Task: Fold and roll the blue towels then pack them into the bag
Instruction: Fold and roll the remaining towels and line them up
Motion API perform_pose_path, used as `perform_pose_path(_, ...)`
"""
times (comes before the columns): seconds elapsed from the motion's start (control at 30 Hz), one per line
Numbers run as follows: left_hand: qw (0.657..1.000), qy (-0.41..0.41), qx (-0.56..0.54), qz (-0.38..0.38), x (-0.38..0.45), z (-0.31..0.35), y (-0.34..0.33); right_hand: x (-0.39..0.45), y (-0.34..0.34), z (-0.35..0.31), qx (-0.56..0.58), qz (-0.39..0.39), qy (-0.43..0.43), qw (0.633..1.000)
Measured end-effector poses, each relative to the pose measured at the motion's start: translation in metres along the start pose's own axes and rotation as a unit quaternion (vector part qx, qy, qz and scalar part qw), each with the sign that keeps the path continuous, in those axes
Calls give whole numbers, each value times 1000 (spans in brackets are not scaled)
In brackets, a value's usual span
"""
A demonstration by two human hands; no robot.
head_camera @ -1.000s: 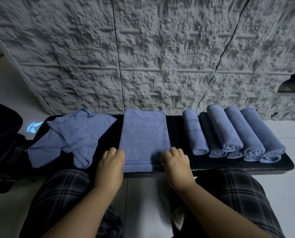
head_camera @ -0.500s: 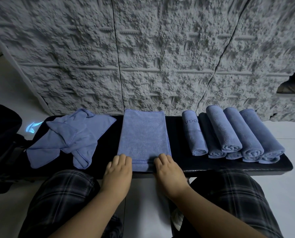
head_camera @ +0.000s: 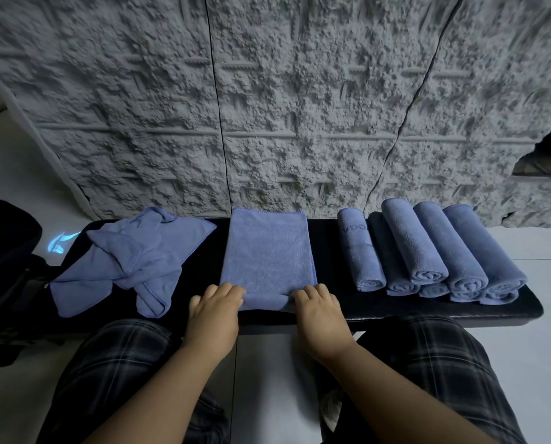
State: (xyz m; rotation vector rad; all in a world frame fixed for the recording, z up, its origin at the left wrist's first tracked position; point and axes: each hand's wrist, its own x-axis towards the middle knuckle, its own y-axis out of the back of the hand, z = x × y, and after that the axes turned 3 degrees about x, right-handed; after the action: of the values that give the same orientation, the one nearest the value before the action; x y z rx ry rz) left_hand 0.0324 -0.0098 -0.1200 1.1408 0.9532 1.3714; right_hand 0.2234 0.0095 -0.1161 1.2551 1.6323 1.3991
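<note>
Left hand (head_camera: 214,310) and right hand (head_camera: 319,310) each pinching the folded towel's (head_camera: 267,251) near hem at the bench (head_camera: 331,251) front edge — uneven grip risks a crooked, loose roll.

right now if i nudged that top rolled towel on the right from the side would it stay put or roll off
The top rolled towel would probably roll: it is round and lies on other rolls, not the bench. Soft terry likely grips its neighbours, so it may settle between them. It looks light and could loosen, since nothing visibly binds it.
</note>
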Motion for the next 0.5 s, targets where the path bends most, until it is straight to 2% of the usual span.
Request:
perform_pose_path(0.1, 999, -4, -9, -47, 1, -2, -1, 0, 4, 7, 46, -82, -21, 995)
perform_pose_path(0.13, 999, -2, -18, -50, 1, -2, 1, 0, 5, 8, 68, -85, -30, 994)
perform_pose_path(0.2, 999, 13, -32, -42, 2, -4, 3, -1, 2, 8, 95, -63, -45, 992)
perform_pose_path(0.33, 998, 56, -27, -9, 5, -5, 5, 1, -4, 6, 48, -32, -75, 996)
perform_pose_path(0.43, 997, 1, -11, 73, 4, -4, 1, 1, -6, 4, -12, 55, -48, 997)
perform_pose_path(0.5, 994, -43, -2, 96, 4, -1, 0, 2, -4, 0, -39, 82, -4, 996)
